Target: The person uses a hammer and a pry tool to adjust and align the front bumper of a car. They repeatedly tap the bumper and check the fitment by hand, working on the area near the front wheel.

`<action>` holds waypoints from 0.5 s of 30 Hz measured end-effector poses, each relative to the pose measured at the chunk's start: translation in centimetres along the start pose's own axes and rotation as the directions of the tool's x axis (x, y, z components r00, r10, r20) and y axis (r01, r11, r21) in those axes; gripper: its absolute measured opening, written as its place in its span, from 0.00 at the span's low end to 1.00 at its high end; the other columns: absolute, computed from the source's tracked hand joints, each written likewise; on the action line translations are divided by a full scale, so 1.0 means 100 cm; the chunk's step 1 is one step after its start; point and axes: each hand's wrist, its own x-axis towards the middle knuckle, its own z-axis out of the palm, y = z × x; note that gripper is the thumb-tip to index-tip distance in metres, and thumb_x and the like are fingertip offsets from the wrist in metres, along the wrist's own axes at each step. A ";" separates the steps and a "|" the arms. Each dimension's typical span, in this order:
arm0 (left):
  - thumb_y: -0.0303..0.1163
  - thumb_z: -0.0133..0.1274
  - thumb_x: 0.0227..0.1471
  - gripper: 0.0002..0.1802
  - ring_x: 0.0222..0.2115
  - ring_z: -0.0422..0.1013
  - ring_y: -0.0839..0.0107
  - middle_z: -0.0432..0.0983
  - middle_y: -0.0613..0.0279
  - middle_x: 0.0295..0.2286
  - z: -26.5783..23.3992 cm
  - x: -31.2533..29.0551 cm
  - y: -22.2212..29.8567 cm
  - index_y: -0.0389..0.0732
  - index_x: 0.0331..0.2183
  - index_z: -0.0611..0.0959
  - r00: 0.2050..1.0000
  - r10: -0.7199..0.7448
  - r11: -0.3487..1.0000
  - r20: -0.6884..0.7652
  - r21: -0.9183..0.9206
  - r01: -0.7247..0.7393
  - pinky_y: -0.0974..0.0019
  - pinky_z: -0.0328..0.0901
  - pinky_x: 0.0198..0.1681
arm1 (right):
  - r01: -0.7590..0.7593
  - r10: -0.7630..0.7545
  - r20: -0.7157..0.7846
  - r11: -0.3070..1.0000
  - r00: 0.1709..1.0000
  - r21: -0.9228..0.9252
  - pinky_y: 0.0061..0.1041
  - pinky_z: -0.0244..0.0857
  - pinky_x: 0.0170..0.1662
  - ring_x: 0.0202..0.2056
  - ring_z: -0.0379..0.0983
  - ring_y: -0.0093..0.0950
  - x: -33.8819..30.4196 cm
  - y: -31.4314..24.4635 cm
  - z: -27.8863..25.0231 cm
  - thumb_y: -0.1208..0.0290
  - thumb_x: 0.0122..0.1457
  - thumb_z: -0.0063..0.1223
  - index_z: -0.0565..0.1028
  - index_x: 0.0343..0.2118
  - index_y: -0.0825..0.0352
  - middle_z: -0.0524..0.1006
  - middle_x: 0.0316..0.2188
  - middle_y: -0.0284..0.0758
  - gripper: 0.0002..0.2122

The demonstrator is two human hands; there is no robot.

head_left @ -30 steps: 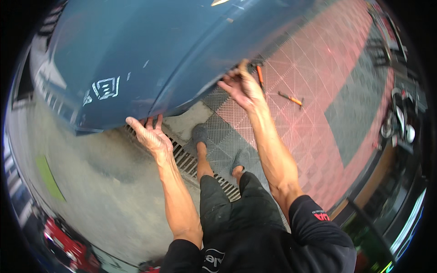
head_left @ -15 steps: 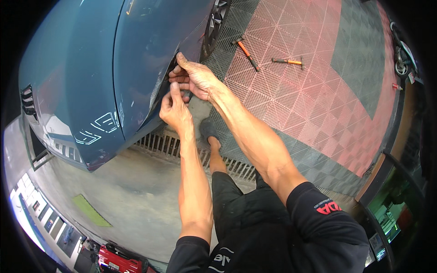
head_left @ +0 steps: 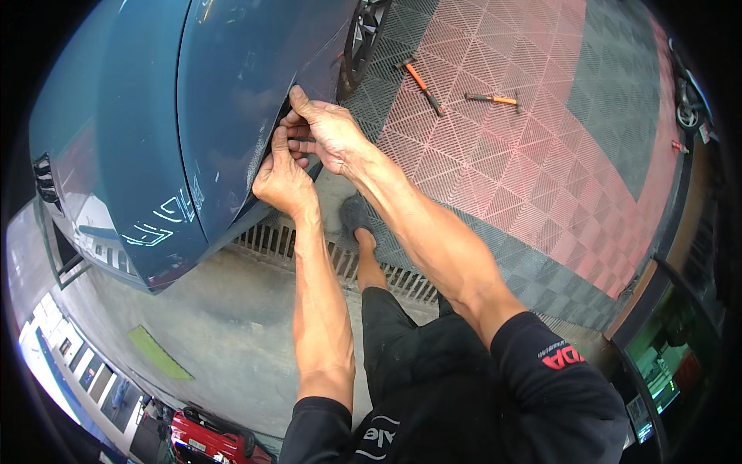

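Note:
A dark blue car (head_left: 232, 69) fills the upper left, and the lower edge of its body panel (head_left: 255, 158) is scuffed pale along the side. My left hand (head_left: 286, 179) is closed at that edge, thumb pointing up along it and fingers curled behind. Just beyond and to the right, my right hand (head_left: 331, 133) grips the same edge farther along, its thumb pressed on the outer face. The right fingers bend in under the panel, close to the left fingertips. What lies behind the edge is mostly hidden.
Two hammers with orange-and-black handles, one longer (head_left: 422, 87) and one shorter (head_left: 492, 99), lie on the red and grey tiled floor (head_left: 495, 170). A metal drain grate (head_left: 267, 238) runs beneath the car. A car wheel (head_left: 365, 39) stands at the top; a red machine (head_left: 209, 437) is at lower left.
Both hands have shifted slightly left along with the view, staying at the panel edge. The left hand has moved down a little against the panel and its wrist has bent more.

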 end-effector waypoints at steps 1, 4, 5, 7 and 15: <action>0.38 0.65 0.58 0.18 0.15 0.67 0.81 0.78 0.64 0.16 -0.002 0.000 0.000 0.30 0.28 0.89 1.000 0.012 1.000 0.007 0.013 -0.012 0.74 0.61 0.19 | -0.022 0.023 -0.026 1.000 0.999 0.011 0.34 0.75 0.41 0.34 0.75 0.28 -0.005 0.004 0.000 0.46 0.61 0.62 0.77 0.33 0.68 0.77 0.31 0.36 0.24; 0.40 0.65 0.58 0.20 0.16 0.68 0.80 0.78 0.63 0.17 -0.003 0.000 0.001 0.30 0.26 0.87 0.999 -0.050 0.999 0.021 -0.015 0.050 0.74 0.61 0.19 | 0.034 -0.033 0.017 0.999 0.999 -0.039 0.36 0.76 0.43 0.35 0.76 0.30 -0.008 -0.002 0.001 0.46 0.61 0.62 0.77 0.35 0.70 0.77 0.33 0.38 0.24; 0.41 0.65 0.58 0.20 0.16 0.68 0.80 0.78 0.63 0.18 -0.005 0.001 0.001 0.31 0.26 0.87 0.996 -0.082 0.997 0.037 0.003 0.082 0.75 0.61 0.19 | 0.045 -0.042 0.061 0.997 0.997 -0.056 0.37 0.77 0.45 0.38 0.77 0.31 -0.008 -0.005 -0.002 0.46 0.61 0.62 0.77 0.37 0.72 0.78 0.35 0.39 0.26; 0.44 0.65 0.58 0.22 0.17 0.70 0.79 0.79 0.62 0.21 -0.009 0.003 0.004 0.33 0.27 0.86 0.986 -0.160 0.987 0.055 0.044 0.158 0.76 0.60 0.20 | 0.078 -0.076 0.029 0.994 0.997 -0.074 0.34 0.77 0.46 0.40 0.77 0.30 -0.009 -0.013 -0.014 0.49 0.65 0.58 0.77 0.40 0.72 0.78 0.38 0.39 0.24; 0.45 0.61 0.61 0.23 0.19 0.71 0.78 0.80 0.61 0.22 -0.022 -0.029 -0.002 0.31 0.30 0.86 0.976 -0.194 0.981 0.100 0.051 0.190 0.73 0.64 0.22 | 0.043 -0.089 -0.203 0.974 0.975 -0.220 0.25 0.74 0.41 0.37 0.75 0.22 -0.053 0.003 -0.064 0.59 0.68 0.57 0.77 0.43 0.68 0.79 0.37 0.34 0.15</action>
